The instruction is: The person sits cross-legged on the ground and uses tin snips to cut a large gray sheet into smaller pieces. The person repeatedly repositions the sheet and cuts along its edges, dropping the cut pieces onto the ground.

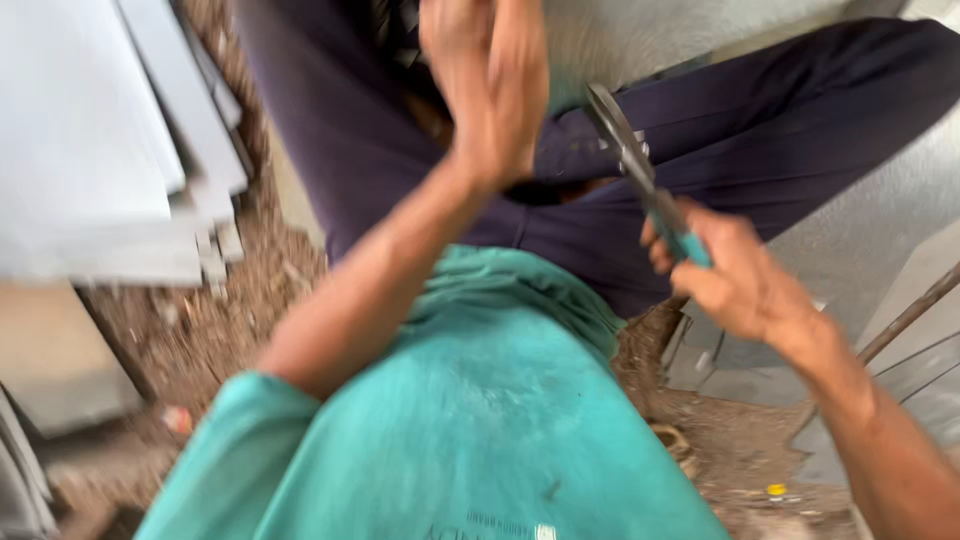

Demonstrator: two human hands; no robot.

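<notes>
My right hand (735, 275) grips the teal handles of a pair of metal snips (635, 165), whose grey blades point up and left toward a sheet of grey metal (640, 35). My left hand (490, 85) is raised at the top centre, blurred, fingers together against the lower edge of that sheet; whether it grips the sheet is unclear. Below both hands I see my teal shirt (470, 420) and dark trousers (760, 130).
Flat grey sheets (90, 140) are stacked at the left on dirt ground strewn with debris (190, 330). More grey sheet metal (880, 230) lies at the right, with a thin metal rod (915, 312) across it. A small yellow cap (776, 490) lies at bottom right.
</notes>
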